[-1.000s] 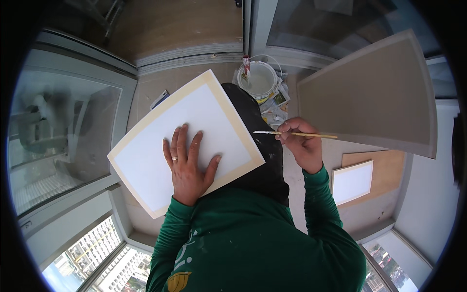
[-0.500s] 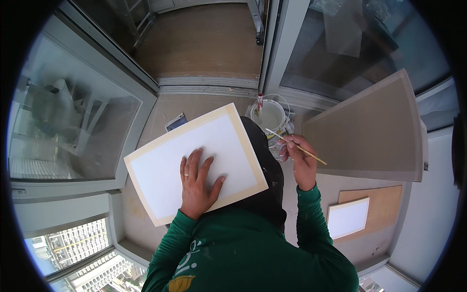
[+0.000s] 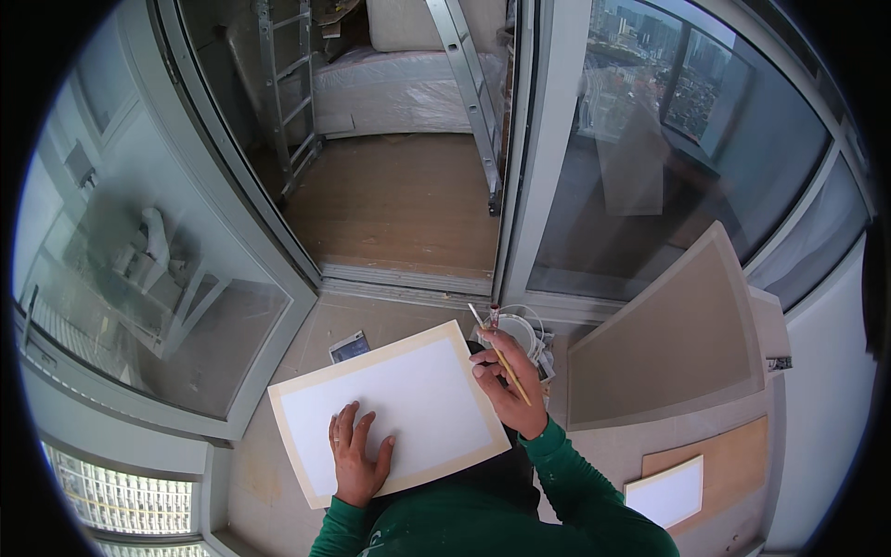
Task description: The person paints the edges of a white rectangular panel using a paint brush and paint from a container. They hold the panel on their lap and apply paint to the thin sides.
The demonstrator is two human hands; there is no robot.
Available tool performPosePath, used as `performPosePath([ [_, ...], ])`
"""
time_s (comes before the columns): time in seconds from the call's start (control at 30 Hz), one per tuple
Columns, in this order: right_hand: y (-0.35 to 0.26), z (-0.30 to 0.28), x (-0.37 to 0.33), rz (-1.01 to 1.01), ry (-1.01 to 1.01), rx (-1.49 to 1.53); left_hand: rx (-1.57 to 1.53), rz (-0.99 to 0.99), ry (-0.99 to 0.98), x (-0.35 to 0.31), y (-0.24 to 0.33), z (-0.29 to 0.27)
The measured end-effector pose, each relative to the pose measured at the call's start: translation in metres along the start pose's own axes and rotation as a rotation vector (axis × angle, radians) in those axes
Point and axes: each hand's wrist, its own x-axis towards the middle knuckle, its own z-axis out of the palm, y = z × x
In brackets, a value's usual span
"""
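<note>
A white rectangular panel with a cream border lies tilted across my lap. My left hand rests on its lower middle with the fingers spread, and a ring shows on one of them. Just past the panel's right edge, my right hand pinches a slim paintbrush by its yellowish handle. The brush's pale end points up and away from me. Beyond that hand stands a white paint bucket, partly hidden by the hand, with a red-handled tool in it.
A smaller bordered white panel lies on a brown board at the right. Above them leans a large grey-brown panel. A small dark flat packet is on the floor. Ahead, a ladder stands past the door track; glass doors flank it.
My right hand has brought the paintbrush leftward from beside the bucket to the panel's right edge. The view has tilted up, showing more of the room ahead. My left hand stays on the panel.
</note>
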Motion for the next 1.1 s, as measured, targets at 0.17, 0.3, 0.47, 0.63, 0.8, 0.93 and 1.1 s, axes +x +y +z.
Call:
performPosePath([
  [0.17,0.011,0.005,0.0,0.04,-0.005,-0.014,-0.076,-0.059,0.05,-0.01,-0.009,-0.012],
  [0.3,0.003,-0.012,0.009,0.084,0.059,0.151,-0.063,-0.028,0.056,-0.005,-0.011,-0.01],
  [0.47,0.04,-0.082,0.013,0.101,0.386,0.318,0.067,0.018,-0.018,-0.004,-0.004,-0.004],
  [0.63,0.079,-0.129,-0.025,0.107,0.454,-0.41,0.113,0.026,-0.044,-0.009,-0.005,-0.001],
  [0.8,0.085,-0.143,-0.056,0.058,0.158,-0.959,0.154,0.054,-0.062,-0.008,-0.01,0.006],
  [0.93,0.132,-0.142,-0.076,0.165,0.092,-0.929,0.199,0.054,-0.098,-0.005,-0.008,0.001],
  [1.1,0.181,-0.144,-0.073,0.102,0.034,-1.001,0.243,0.026,-0.101,-0.006,-0.009,0.001],
])
